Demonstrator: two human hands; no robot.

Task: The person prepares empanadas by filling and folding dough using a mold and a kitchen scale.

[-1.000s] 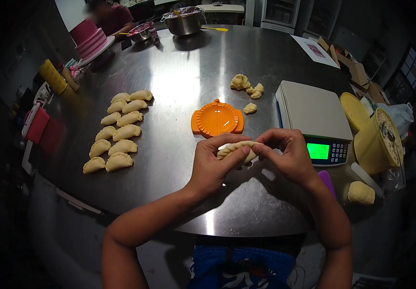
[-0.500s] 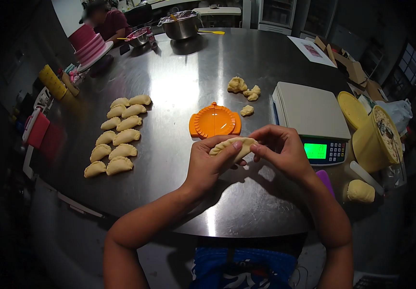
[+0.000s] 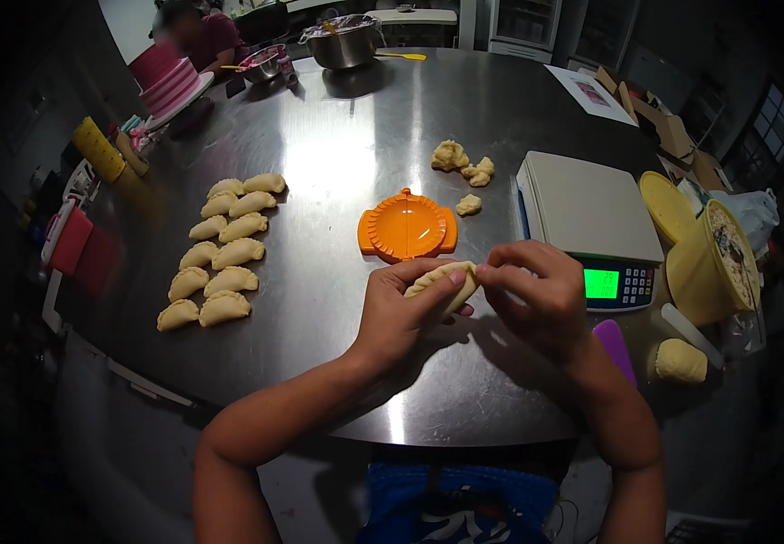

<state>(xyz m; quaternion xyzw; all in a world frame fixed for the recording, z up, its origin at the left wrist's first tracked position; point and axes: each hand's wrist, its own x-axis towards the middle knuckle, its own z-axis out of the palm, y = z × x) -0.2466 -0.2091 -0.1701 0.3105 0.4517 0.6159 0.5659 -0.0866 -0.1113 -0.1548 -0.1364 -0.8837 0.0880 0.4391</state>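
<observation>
The pleated dumpling (image 3: 435, 277) (soft, light, I am judging) is requiring a loose hold around its belly. The left hand (image 3: 396, 304) is cupping it above the table (image 3: 310, 363), fingers curled; the right hand (image 3: 537, 292), fingertips nearly together, is pinching 1 tip.

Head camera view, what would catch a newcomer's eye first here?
Probably the bright orange dough press, lying open in the middle of the steel table, just beyond the left hand, which holds a folded pastry with the right hand at its end. Next might come the two columns of pale pastries on the left, then the scale's glowing green display on the right.
</observation>
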